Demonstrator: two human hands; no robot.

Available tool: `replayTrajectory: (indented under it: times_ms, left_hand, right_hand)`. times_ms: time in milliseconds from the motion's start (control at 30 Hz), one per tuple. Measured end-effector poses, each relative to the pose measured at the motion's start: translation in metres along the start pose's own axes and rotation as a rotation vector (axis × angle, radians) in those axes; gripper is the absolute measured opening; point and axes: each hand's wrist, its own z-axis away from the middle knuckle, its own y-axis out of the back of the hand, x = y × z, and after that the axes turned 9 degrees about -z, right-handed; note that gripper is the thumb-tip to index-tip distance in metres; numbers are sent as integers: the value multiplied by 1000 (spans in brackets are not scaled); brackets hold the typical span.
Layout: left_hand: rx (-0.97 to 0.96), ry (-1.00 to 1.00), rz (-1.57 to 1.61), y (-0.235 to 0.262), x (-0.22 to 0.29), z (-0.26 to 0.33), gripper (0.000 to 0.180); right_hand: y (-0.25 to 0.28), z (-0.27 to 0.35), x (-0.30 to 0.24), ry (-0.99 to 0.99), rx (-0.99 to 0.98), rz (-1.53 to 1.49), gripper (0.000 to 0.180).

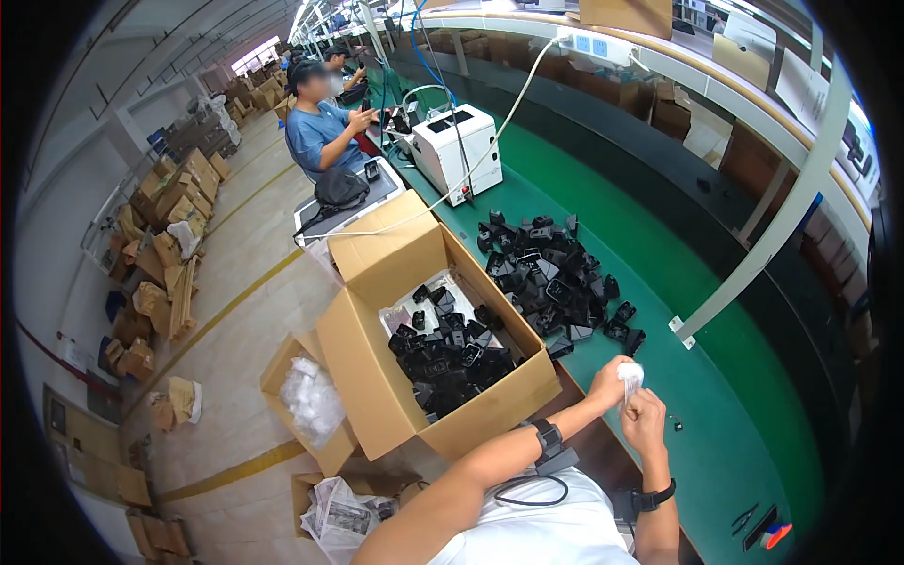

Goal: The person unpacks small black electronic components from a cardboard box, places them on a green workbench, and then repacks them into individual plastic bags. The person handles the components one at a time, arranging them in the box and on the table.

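Observation:
Over the green worktop (678, 377), near its front edge, my two hands are close together around a small white wad (631, 375), perhaps cloth, film or paper. My left hand (607, 379) is closed on its upper part. Just below, my right hand (644, 420) pinches the lower end, with its fingers curled in. A small dark piece (677, 425) lies on the worktop to the right of my right hand. Beyond my hands is a heap of black plastic housings (546, 268). More black housings (452, 363) fill part of the open cardboard box (372, 372) on my left.
A white machine (455, 151) stands on the worktop farther off, with a co-worker (325, 132) seated beyond it. A metal post (763, 245) rises at the right. Pliers (744, 519) lie near right. A smaller box (273, 372) holds clear plastic bags (311, 400).

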Motion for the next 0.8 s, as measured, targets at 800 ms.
replayTrajectory:
  times_ms: [800]
  left_hand:
    - [-327,-173,393,35,20,33,66]
  right_hand:
    - [-21,-6,39,-261,407,-111,25]
